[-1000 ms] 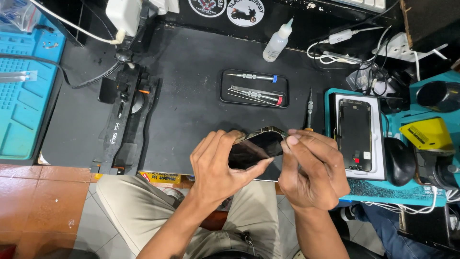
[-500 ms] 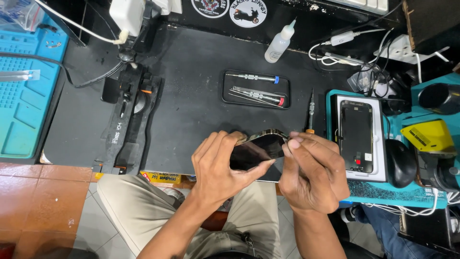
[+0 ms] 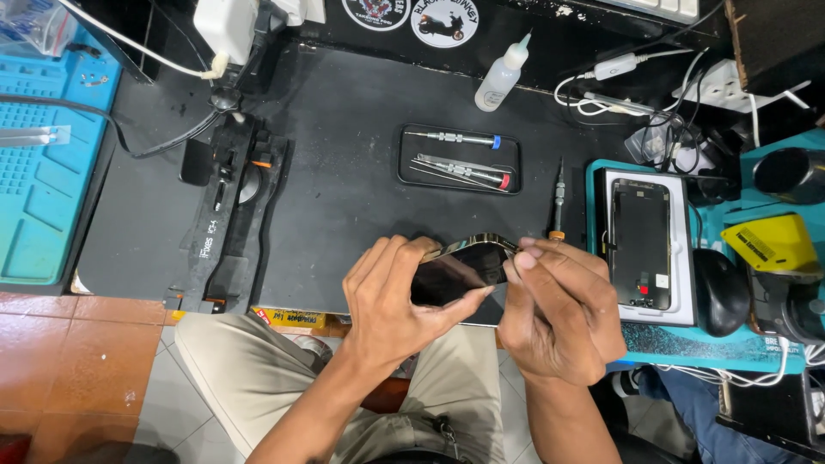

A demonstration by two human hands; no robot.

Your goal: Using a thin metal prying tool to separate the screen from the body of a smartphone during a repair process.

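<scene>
while both hands work over the near edge of the black bench mat (image 3: pixel 344 172), the left hand (image 3: pixel 391 301) wraps its grip around a dark smartphone (image 3: pixel 455 271), thumb pressed along the lower side and fingers curled over the top left edge, so the grip is closed on the phone. the right hand (image 3: pixel 559 314) meets the phone at its upper right corner, fingertips pressed together there in a pinch on the edge; whether a small tool sits between them cannot be told. the phone is held tilted just above the mat, its glossy face catching light, directly in front of the person's lap

behind the hands, a small black tray (image 3: pixel 460 159) holds a blue-capped screwdriver (image 3: pixel 455 137) and a red-capped one (image 3: pixel 468 170), with tweezers beside them. a loose screwdriver with an orange collar (image 3: pixel 558 202) lies just beyond the right fingertips. further back stands a clear squeeze bottle (image 3: pixel 501 76). to the right, a second phone (image 3: pixel 640 234) rests on a white box on a teal mat (image 3: pixel 730 352), near a black mouse (image 3: pixel 720 292) and a yellow object (image 3: pixel 769 243). at far left lies a blue repair mat (image 3: pixel 43 189), and a black clamp fixture (image 3: pixel 228 215) sits on the dark mat
</scene>
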